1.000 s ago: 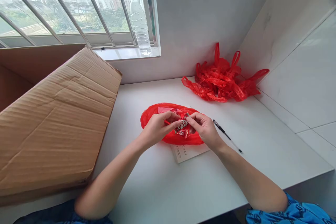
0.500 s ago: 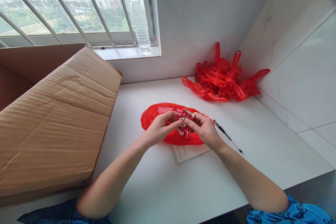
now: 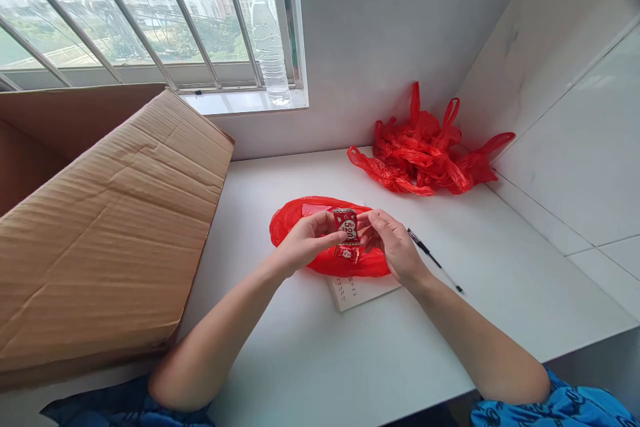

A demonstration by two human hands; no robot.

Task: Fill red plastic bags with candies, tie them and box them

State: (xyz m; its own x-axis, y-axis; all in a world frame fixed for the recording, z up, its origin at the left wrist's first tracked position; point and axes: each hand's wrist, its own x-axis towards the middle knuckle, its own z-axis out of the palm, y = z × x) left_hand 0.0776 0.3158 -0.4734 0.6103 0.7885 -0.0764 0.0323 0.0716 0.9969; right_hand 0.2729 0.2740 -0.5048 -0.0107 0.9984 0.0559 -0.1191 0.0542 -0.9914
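My left hand pinches a small red wrapped packet with white "520" lettering between thumb and fingers. The packet is upright, its printed face towards me. On the packet's right side is my right hand, its fingers apart and slightly bent; whether a fingertip touches the packet's edge is hard to see. Both hands are over a red plastic bag lying spread on the table. Another red packet shows just below the held one, against the bag. Under the bag's near edge lies a notepad with handwriting.
A black pen lies right of my right hand. A heap of red plastic bags sits at the back by the wall. To the left stands a large open cardboard box. A clear water bottle is on the windowsill.
My right hand's fingers have come off the packet's face and moved slightly right. The packet stays in my left hand, now turned more upright with its lettering uncovered.
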